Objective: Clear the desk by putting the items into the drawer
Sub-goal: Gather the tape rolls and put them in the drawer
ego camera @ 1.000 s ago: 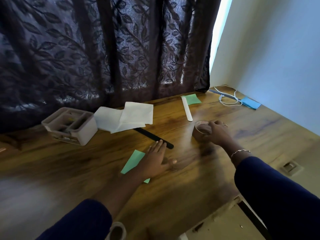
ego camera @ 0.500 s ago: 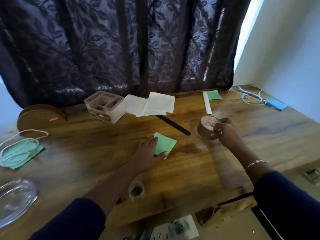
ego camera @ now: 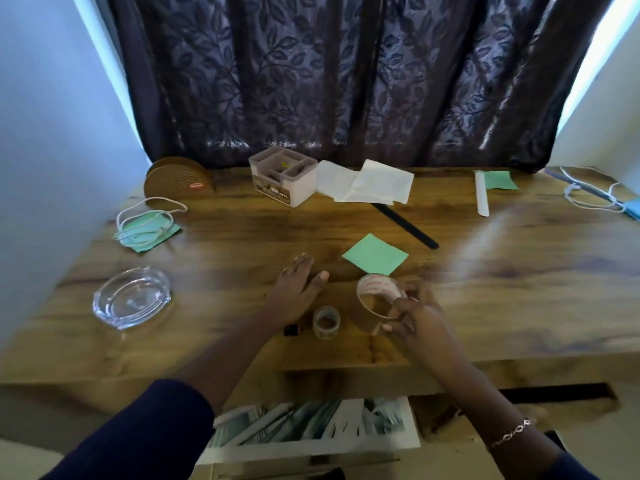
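Note:
My right hand (ego camera: 414,315) grips a brown roll of packing tape (ego camera: 372,303), lifted and tilted just above the wooden desk (ego camera: 502,299) near its front edge. My left hand (ego camera: 296,289) rests flat on the desk, fingers straight, left of the tape. A small clear tape roll (ego camera: 326,322) stands between the two hands. A green sticky note (ego camera: 375,254) lies just beyond. Below the desk edge an open white drawer (ego camera: 311,445) shows papers inside.
A glass ashtray (ego camera: 131,301) sits at the left. A face mask (ego camera: 149,225), round brown holder (ego camera: 176,181), white organiser box (ego camera: 284,176), white napkins (ego camera: 367,183), black ruler (ego camera: 405,225), white stick (ego camera: 482,195) and another mask (ego camera: 602,199) lie further back.
My right hand has carried the brown tape roll from mid-desk toward the front edge. The view swung left and down, bringing the open drawer into sight. My left hand stayed flat on the desk.

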